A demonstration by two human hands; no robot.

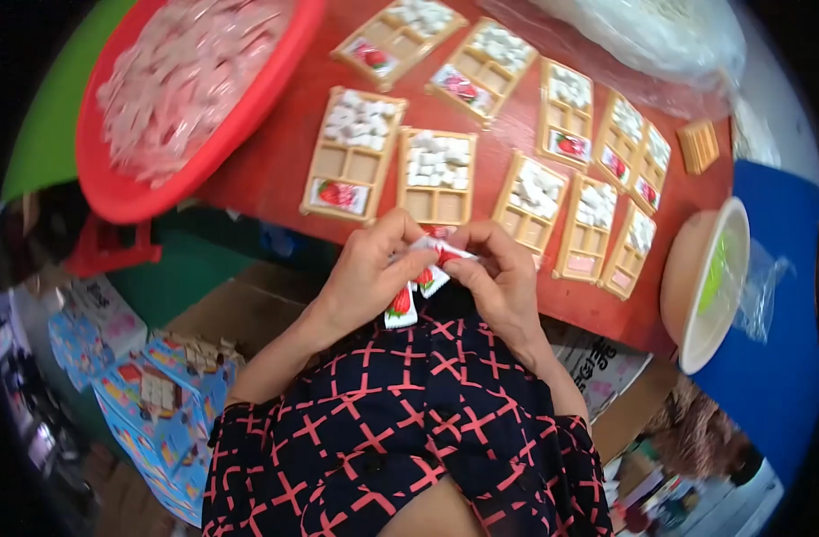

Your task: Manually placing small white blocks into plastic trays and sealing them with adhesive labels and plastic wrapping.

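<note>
In front of my chest, at the table's near edge, both hands pinch small white sachets printed with red strawberries (400, 307). My left hand (360, 273) is closed around the sachets' left side. The fingers of my right hand (499, 277) close on their right end. Several sachets hang together below my fingers; whether they are joined I cannot tell. Just beyond my hands lies a tan compartment tray (419, 205) with white chunks in its far section. A similar tray (332, 162) to its left also holds white chunks, with a strawberry sachet in its near section.
A red tub (284, 76) of pale pink wrapped pieces stands at the left. More filled trays (511, 222) spread across the red table (275, 152). On the right are a cream bowl (681, 277) with something green inside and stacked tan pieces (698, 147). A clear bag (660, 40) lies behind.
</note>
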